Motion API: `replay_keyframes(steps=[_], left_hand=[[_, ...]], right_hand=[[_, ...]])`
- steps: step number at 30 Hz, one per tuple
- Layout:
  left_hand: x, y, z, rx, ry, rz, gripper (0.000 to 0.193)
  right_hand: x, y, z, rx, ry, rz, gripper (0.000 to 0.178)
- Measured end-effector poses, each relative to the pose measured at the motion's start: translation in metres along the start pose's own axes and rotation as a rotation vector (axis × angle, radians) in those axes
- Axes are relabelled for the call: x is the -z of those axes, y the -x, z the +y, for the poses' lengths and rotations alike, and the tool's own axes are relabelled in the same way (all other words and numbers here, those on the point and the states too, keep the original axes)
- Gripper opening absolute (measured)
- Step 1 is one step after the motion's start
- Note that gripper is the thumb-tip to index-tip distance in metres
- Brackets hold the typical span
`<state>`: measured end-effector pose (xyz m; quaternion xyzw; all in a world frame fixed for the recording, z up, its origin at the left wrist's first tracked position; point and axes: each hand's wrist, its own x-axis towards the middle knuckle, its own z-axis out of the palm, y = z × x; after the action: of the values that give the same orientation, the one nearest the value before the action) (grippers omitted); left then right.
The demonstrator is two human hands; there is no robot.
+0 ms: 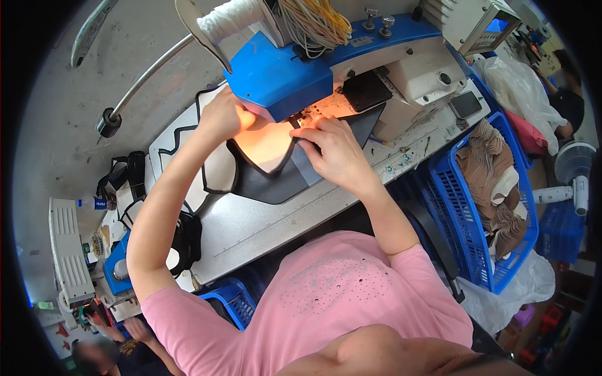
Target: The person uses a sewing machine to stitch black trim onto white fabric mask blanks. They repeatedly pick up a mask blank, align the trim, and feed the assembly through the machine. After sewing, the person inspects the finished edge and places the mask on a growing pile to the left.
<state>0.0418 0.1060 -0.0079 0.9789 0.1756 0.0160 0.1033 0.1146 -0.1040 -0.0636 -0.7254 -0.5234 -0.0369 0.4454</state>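
A cream panel with black edging (pixel 266 147) lies under the blue head of a sewing machine (pixel 279 78), lit by a warm lamp. My left hand (pixel 222 116) rests at the panel's left side, against the machine head. Its fingers are mostly hidden there. My right hand (pixel 332 147) is to the right of the panel, with fingers bent and thumb and fingertips closed at its black edge near the sewing spot. The needle is hidden behind the head. Beneath is a dark grey sheet (pixel 276 191). More black-edged pale pieces (pixel 219 168) lie joined along the left.
A white thread spool (pixel 231 22) and bundled cables stand above. A dark phone-like slab (pixel 367 92) lies on the machine bed. Blue basket (pixel 467 219) at right holds brown pieces; another blue basket (pixel 235 301) is below the table. Another person (pixel 103 354) sits at lower left.
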Motion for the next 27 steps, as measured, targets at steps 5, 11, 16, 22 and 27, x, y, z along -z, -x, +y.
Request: replay_keyframes(steps=[5,11,16,22,27], left_hand=[[-0.018,-0.029,-0.068,0.169,0.101,-0.163,0.034],[-0.001,-0.007,-0.065,0.348,0.873,0.111,0.025],[0.006,0.041,-0.096,0.59,1.284,0.406,0.02],[0.063,0.138,-0.09,0.218,0.87,0.904,0.01],[0.106,0.257,-0.083,-0.05,-0.123,1.198,0.014]], right_hand=[[0.0,-0.001,-0.009,0.027,0.093,-0.035,0.02],[0.004,0.0,-0.002,0.015,0.069,-0.026,0.02],[0.002,-0.001,-0.002,0.032,0.059,-0.037,0.02],[0.004,-0.003,0.0,0.055,0.067,-0.026,0.017],[0.004,-0.002,0.002,0.028,0.062,-0.057,0.02]])
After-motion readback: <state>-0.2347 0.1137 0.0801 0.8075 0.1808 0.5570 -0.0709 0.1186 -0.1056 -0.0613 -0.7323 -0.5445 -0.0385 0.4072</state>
